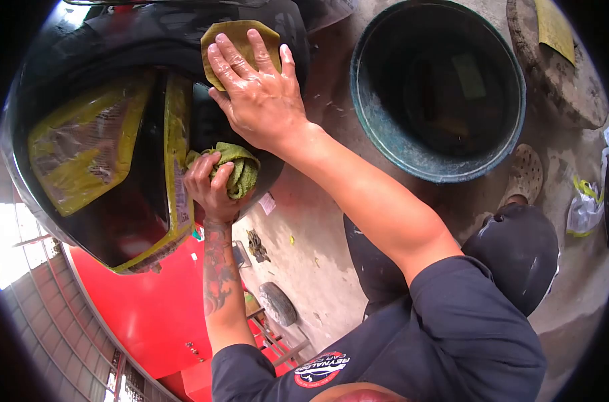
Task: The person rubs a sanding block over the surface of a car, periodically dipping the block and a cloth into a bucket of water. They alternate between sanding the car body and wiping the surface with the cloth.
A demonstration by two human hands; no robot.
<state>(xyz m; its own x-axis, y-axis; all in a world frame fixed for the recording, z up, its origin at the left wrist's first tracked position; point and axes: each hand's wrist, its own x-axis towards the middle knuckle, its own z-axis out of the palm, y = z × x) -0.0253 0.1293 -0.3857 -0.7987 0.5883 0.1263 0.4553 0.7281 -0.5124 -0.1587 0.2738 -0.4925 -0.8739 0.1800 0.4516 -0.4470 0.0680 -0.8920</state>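
My right hand [267, 97] lies flat with fingers spread, pressing a yellow-brown sheet [241, 30] that looks like sandpaper against a glossy black car panel [143, 43]. The skin of that hand looks wet. Just below it, my left hand [210, 184] is closed around a bunched green cloth [243, 175], close to the car's edge. Beside the left hand is a lamp area masked with yellow tape [178, 134] and clear plastic film. The face of the sheet against the panel is hidden.
A large dark tub [438, 167] of water stands on the wet concrete floor at the upper right. Beyond it, another yellow sheet [556, 33] rests on a round stone-like slab [552, 84]. A plastic bag [584, 209] lies at far right. A tyre [277, 303] is below.
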